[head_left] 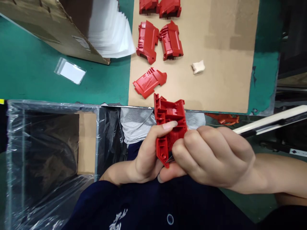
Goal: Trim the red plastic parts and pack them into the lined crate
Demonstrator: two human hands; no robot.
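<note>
My left hand (151, 150) grips a red plastic housing (170, 108), its ribbed hollow side turned up and the thumb lying across the inside. Closed at the housing's lower right edge is my right hand (211, 153), with its thumb under the lower corner. A thin, dark metallic edge shows below its curled fingers; the rest of whatever it holds is hidden. Just beyond the held part, a red housing with raised lettering (150, 81) lies on the cardboard sheet (216, 86). Farther back are two red housings (147, 41) side by side, and two more at the top edge.
An opened cardboard box (57, 32) holds stacked white foam sheets (115, 35). A small clear bag (70, 71) lies on the green table (105, 83). A crumpled beige piece (198, 67) rests on the cardboard. A plastic-lined bin (97, 140) stands left, below the table edge.
</note>
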